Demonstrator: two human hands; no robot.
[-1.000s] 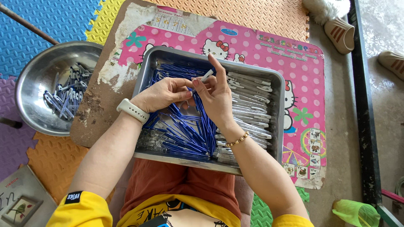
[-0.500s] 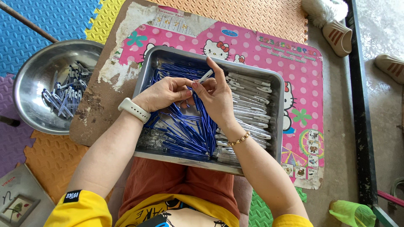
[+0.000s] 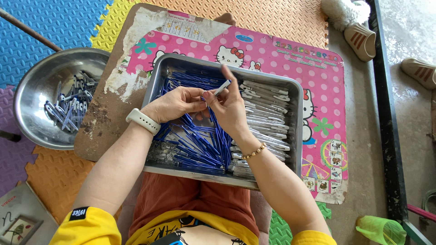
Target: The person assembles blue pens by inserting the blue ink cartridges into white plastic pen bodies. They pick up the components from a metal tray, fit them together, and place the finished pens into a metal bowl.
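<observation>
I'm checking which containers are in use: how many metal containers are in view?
2: a rectangular metal tray on the pink board under both hands, and a round metal bowl at far left on the foam mats. None seems hidden.

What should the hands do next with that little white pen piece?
Probably push the two parts together. Both hands, left hand and right hand, meet over the metal tray, pinching a white pen piece at the fingertips. Blue pieces and white pieces lie sorted below, and joined ones seem to sit in the round bowl.
</observation>
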